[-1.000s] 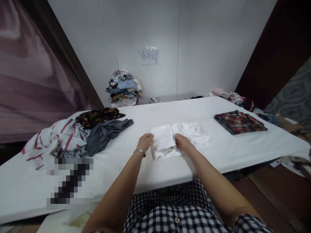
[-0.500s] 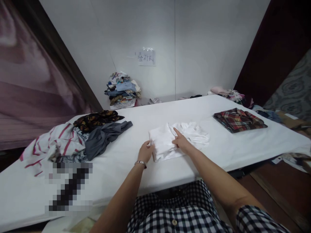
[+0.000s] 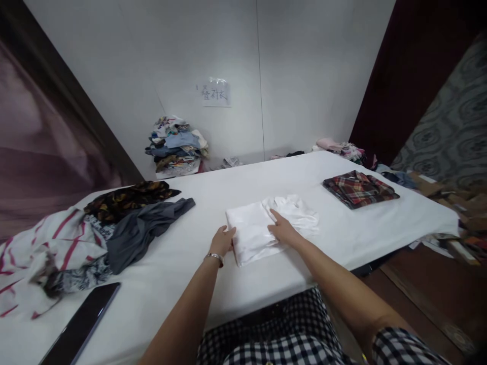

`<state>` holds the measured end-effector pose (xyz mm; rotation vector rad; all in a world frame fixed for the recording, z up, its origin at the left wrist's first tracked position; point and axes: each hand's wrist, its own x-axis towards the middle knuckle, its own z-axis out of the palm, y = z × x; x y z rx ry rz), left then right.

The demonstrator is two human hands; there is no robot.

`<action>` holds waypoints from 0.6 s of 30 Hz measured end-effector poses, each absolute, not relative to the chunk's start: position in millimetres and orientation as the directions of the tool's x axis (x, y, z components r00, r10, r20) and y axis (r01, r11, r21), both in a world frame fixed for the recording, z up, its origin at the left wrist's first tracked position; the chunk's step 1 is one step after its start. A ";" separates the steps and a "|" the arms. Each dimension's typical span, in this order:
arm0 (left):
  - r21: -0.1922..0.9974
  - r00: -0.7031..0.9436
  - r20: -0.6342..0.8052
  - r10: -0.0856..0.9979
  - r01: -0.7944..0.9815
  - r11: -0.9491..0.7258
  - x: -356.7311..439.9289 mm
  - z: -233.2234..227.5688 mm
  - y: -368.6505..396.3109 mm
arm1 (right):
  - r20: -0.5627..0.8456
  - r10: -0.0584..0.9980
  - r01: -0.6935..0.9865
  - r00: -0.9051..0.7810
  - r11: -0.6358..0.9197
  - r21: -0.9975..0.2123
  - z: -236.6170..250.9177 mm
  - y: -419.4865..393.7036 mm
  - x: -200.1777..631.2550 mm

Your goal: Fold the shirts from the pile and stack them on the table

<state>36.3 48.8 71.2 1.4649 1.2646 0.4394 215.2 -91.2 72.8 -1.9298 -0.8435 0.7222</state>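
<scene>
A white shirt (image 3: 249,223) lies partly folded on the table in front of me, flat and squared on its left part and crumpled on its right. At the left edge of the cloth is my left hand (image 3: 221,242), its thumb on top and the other fingers curled beside the edge, closed on it. My right hand (image 3: 283,229) rests on the middle of the shirt, index finger and thumb stretched apart, pressing on the fabric. Some of its fingertips are hard to make out.
The table is covered with a white cloth (image 3: 163,284). Loose garments lie on the left: a grey one (image 3: 140,233), a dark patterned one (image 3: 131,197) and a red-striped white one (image 3: 64,235). A phone (image 3: 81,324) lies nearer. On the right is a folded plaid shirt (image 3: 359,188). Clothes are piled (image 3: 177,144) behind.
The view has turned a little, so the scene sits further left. The left part of the white shirt looks smoother and flatter. Both hands stay at about the same places on it.
</scene>
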 end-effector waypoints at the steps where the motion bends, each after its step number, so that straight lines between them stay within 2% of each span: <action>1: 0.868 0.358 -0.353 0.864 0.469 0.161 36.7 72.0 48.5 | -0.141 0.779 0.282 0.611 -0.381 -0.881 71.8 -93.5 217.8; 4: 0.854 0.347 -0.350 0.870 0.499 0.144 36.8 74.9 46.6 | -0.240 0.767 0.272 0.595 -0.473 -0.838 70.2 -103.3 224.7; 6: 0.846 0.346 -0.351 0.870 0.515 0.136 37.6 77.1 45.8 | -0.293 0.772 0.329 0.565 -0.536 -0.778 70.7 -109.7 227.1; 11: 0.827 0.363 -0.361 0.859 0.550 0.116 46.8 77.8 49.8 | -0.204 0.807 0.568 0.555 -0.546 -0.616 72.8 -113.1 226.8; 18: 0.843 0.417 -0.190 0.889 0.533 -0.070 63.9 73.9 59.0 | -0.134 0.817 0.532 0.560 -0.479 -0.699 69.8 -98.9 224.8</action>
